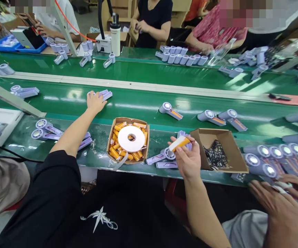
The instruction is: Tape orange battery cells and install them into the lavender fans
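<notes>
My left hand (96,102) reaches across to the green belt, its fingers closed over lavender plastic housings (107,94) with round heads and open handles. In my right hand (189,158), raised over the near ledge, is an orange battery (185,142) with a white strip along it. Below that hand lie a few more lavender housings (155,158). Between my arms stands a cardboard box (109,137) of orange batteries (116,151). A roll of white tape (125,137) rests on top of them, its loose end hanging over the box's front edge.
Right of my right hand is a cardboard box (233,151) holding small dark parts. Housings with orange batteries (173,113) lie along the belt (136,100). Other housings (45,130) sit near my left forearm. A co-worker's hands (278,196) work at the right; other people stand across.
</notes>
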